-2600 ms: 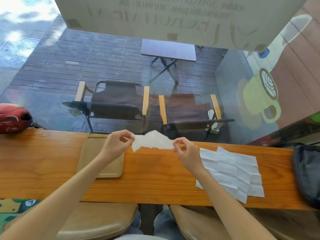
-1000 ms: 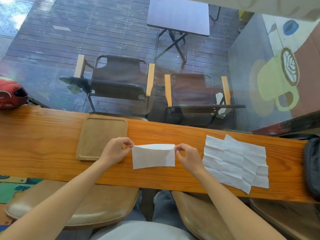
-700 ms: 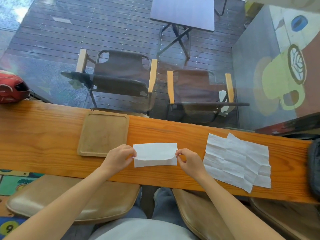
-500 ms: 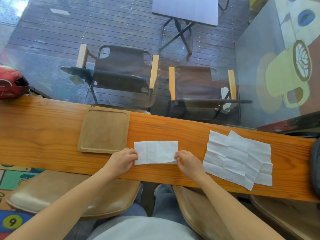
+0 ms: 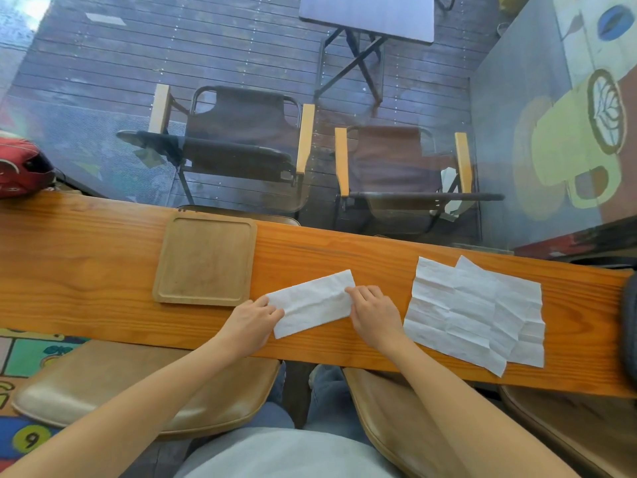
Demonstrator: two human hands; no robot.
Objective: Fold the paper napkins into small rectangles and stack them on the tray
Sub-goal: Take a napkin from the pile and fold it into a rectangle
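Note:
A white paper napkin (image 5: 312, 307), folded into a long rectangle, lies slanted on the wooden counter (image 5: 103, 270). My left hand (image 5: 253, 319) pinches its lower left end. My right hand (image 5: 374, 310) rests on its right end with fingers pressing down. A square wooden tray (image 5: 206, 258) sits left of the napkin with nothing on it. To the right lie several unfolded, creased white napkins (image 5: 477, 313), overlapping flat on the counter.
A glass pane runs along the counter's far edge, with folding chairs behind it. A red bag (image 5: 20, 169) sits at the far left and a dark bag (image 5: 630, 326) at the right edge. Stool seats (image 5: 144, 384) stand below the counter.
The napkin was held up in the air, then folded in half and lowered onto the counter. Now it lies flat and turned slantwise, both hands pressing its ends.

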